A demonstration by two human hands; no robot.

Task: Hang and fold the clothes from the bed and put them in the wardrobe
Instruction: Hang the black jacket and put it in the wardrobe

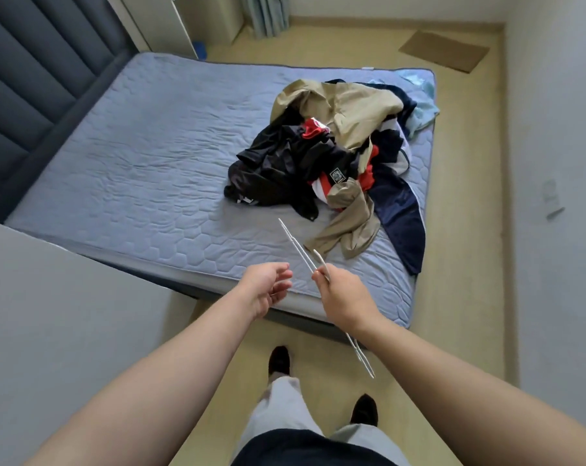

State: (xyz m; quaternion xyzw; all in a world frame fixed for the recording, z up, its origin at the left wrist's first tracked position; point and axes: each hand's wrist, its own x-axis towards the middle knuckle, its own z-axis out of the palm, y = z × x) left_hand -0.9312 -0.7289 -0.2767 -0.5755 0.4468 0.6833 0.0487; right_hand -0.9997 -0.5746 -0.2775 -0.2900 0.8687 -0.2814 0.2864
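R hand [343, 299] grips hangers [296, 243], maybe two; L hand [267, 287] fingers loose, by bed edge [197, 264].

The right hand [343, 297] covers the middle of the thin white plastic hanger [297, 245]. The heaped dark, red and beige clothes [332, 156] bury their lower garments. At right, a pale wall fitting [552, 200] is blurred.

One grey-blue quilted mattress [150, 163] held one heap of tan, black, red and navy clothes [325, 156]. Two bare hands showed, left hand [268, 287] and right hand [342, 297], plus two dark shoes [279, 359]. The thin white hangers [298, 243] were too edge-on to count.
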